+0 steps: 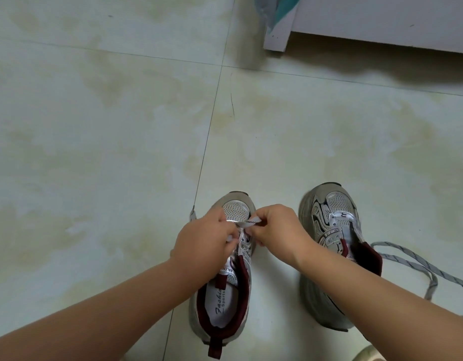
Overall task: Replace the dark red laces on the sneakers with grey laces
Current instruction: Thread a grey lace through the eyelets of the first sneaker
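Observation:
Two grey-and-silver sneakers with dark red lining stand on the floor, toes pointing away from me. Over the left sneaker (pixel 225 290) my left hand (pixel 204 238) and my right hand (pixel 274 227) both pinch a grey lace (pixel 251 222) stretched between them above the lowest eyelets. One end of that lace (pixel 192 213) trails on the floor to the left of the shoe. The right sneaker (pixel 332 230) has no lace in it, and my right forearm crosses over it. A second grey lace (pixel 407 261) lies in a loop on the floor to its right. No dark red lace is in view.
The floor (pixel 121 139) is pale tile with dark grout lines. A white cabinet base (pixel 368 24) stands at the top right, with a bit of teal and grey plastic (pixel 274 9) beside it. A pale rounded object (pixel 368 355) shows at the bottom right corner.

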Demonstrator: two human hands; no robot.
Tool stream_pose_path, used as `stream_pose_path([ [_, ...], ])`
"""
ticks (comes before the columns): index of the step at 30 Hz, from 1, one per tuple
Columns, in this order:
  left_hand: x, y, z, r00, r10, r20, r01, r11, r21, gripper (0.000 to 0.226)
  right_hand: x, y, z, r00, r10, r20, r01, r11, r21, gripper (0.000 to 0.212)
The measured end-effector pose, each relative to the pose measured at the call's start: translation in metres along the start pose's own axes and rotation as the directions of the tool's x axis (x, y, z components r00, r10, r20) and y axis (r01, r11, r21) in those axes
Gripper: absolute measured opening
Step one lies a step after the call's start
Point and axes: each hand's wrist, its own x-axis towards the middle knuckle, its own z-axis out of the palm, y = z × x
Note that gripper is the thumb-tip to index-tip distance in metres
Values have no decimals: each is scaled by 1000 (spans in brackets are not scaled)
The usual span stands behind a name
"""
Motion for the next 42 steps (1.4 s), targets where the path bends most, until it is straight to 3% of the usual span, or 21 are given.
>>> stream_pose_path([
  [2, 4, 1, 1, 981, -162, 107, 162, 987, 16, 16, 0, -1, 2, 999, -14, -33, 12, 998, -62, 16],
  [6, 14, 8, 3, 969, -214, 123, 209, 976, 54, 16, 2, -2, 7, 997, -31, -65, 23, 992, -126, 8],
  [8, 17, 9, 4, 966, -210, 150, 198, 976, 90, 17, 5, -2, 10, 994, 6, -111, -14, 997, -75, 4],
  [10, 19, 9, 4, 966, -187, 178, 161, 975, 152, 19, 7, 1, 11, 988, 86, -126, -86, 996, 10, 16],
  [14, 24, 11, 4, 964, -134, 228, 72, 962, 262, 22, 9, 6, 14, 988, 142, -58, -136, 985, 110, 19],
  [21, 27, 16, 8, 949, -151, 275, 65, 952, 300, 22, 9, 13, 16, 981, 189, 43, -193, 949, 249, 17],
  [28, 28, 26, 5, 937, -124, 328, -1, 935, 356, 26, 4, 3, 23, 953, 301, 26, -275, 828, 489, 17],
  [31, 29, 28, -1, 926, -48, 376, -89, 937, 339, 28, -7, -1, 24, 957, 273, 98, -288, 853, 435, 22],
  [34, 33, 18, -8, 914, 25, 404, -148, 950, 274, 20, -20, -2, 28, 980, 182, 75, -196, 945, 263, 35],
  [38, 35, 0, -13, 901, 32, 432, -102, 985, 140, 22, -31, -7, 42, 994, 106, 3, -106, 991, 84, 38],
  [40, 36, -5, -17, 869, 18, 494, -76, 992, 97, 27, -33, -9, 41, 996, 90, -25, -88, 994, 65, 39],
  [42, 31, -9, -34, 827, 29, 561, 1, 999, -53, 25, -34, -7, 39, 995, 66, -69, -64, 998, 28, 40],
])
